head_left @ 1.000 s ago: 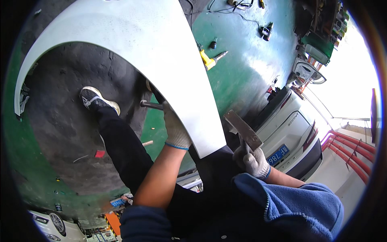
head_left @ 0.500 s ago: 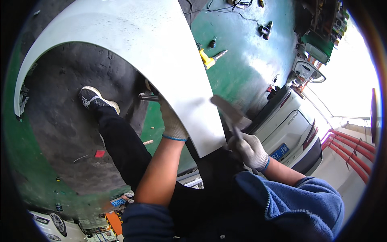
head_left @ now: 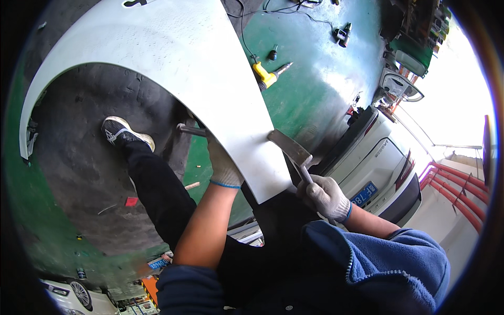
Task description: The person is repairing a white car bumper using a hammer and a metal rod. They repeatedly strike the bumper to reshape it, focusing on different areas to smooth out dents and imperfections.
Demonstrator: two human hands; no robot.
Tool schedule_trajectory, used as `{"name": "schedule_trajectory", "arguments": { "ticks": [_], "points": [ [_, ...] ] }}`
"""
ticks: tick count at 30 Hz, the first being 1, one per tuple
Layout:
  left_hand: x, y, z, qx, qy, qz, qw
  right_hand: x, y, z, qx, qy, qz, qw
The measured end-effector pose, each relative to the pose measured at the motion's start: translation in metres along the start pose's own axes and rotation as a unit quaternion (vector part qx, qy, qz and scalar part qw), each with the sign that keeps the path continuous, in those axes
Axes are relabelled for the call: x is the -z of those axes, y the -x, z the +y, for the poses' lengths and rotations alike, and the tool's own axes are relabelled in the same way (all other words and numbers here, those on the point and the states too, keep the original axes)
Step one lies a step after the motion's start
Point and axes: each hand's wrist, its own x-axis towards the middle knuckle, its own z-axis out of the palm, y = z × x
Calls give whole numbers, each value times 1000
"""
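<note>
A white curved car body panel [head_left: 220, 84] spans the upper middle of the head view, held over my legs. My left hand [head_left: 223, 165], in a cotton glove, reaches behind its inner edge, closed on a metal bar [head_left: 191, 129] that sticks out leftward; most fingertips are hidden by the panel. Right of the panel's lower end, my gloved right hand [head_left: 325, 197] grips the handle of a hammer, whose flat metal head [head_left: 289, 147] lies over the panel's right edge, its tip at the white surface.
A yellow power tool [head_left: 266, 75], black tool [head_left: 343, 34] and cords are on the green floor [head_left: 310, 89]. A white car [head_left: 378, 157] stands at right beside red pipes [head_left: 457, 194]; another [head_left: 73, 294] is lower left. A red piece [head_left: 131, 201] lies near my left leg.
My right hand and the hammer have moved left and upward onto the panel's edge. My left hand and the bar have shifted slightly up and left, and the panel slightly.
</note>
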Motion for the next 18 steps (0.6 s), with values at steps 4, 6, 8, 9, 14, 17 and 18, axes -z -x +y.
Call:
{"name": "schedule_trajectory", "arguments": {
  "ticks": [4, 6, 8, 9, 14, 17, 18],
  "points": [
    [5, 15, -17, -17, -25, -124, 992, 5, 15, 21, 78, 19, 7, 997],
    [9, 19, -20, -17, -62, -149, 987, 3, 19, 18, 20, 19, 2, 1000],
    [19, 19, -20, 36, 78, -162, 983, 5, 23, 22, 21, 15, 2, 1000],
    [41, 13, -22, 63, 132, -135, 980, 5, 28, 30, 49, 10, 6, 999],
    [32, 21, -41, -193, -698, -66, 686, 8, 32, 43, -2, 24, -11, 1000],
    [28, 23, -37, -195, -657, -43, 726, 7, 35, 64, 104, 12, 19, 994],
    [26, 23, -30, -204, -672, -53, 710, 9, 33, 59, 44, 4, -4, 999]
  ]
}}
